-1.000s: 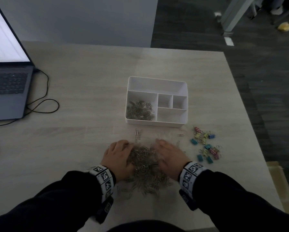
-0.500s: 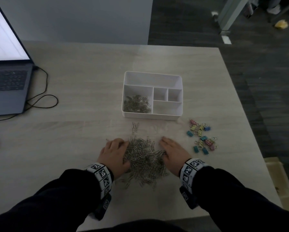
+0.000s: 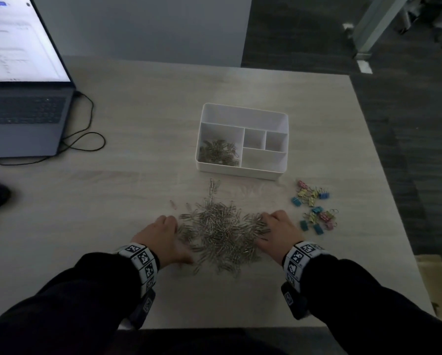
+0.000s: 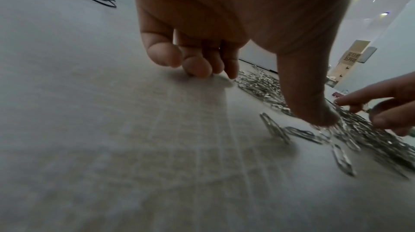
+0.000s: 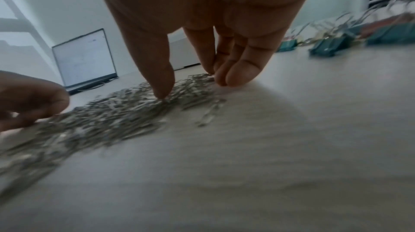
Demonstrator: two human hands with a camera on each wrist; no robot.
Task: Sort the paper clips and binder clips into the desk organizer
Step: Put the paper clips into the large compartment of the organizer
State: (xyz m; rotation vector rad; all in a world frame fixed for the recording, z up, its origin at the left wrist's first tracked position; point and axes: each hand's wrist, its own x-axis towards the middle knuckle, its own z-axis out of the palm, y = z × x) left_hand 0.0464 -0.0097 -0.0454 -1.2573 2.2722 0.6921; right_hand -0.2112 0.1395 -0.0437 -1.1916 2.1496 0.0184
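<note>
Silver wire paper clips lie heaped between your left hand and right hand, fingers relaxed, fingertips down, gripping nothing. The white plastic desk organizer holds more clips in its near-left compartment alone.

Colour-wise: the worktop is done in a pale, washed-out wood grain. The desk organizer is plain white all over. The paper clips are all silvery metal, both the loose heap and the batch in the organizer. The binder clips are mixed: teal, blue, yellow and pink, with silver wire handles. Black sleeves are seen, and wristbands printed with black-and-white square codes. The laptop is grey, its screen white, its cable black.
</note>
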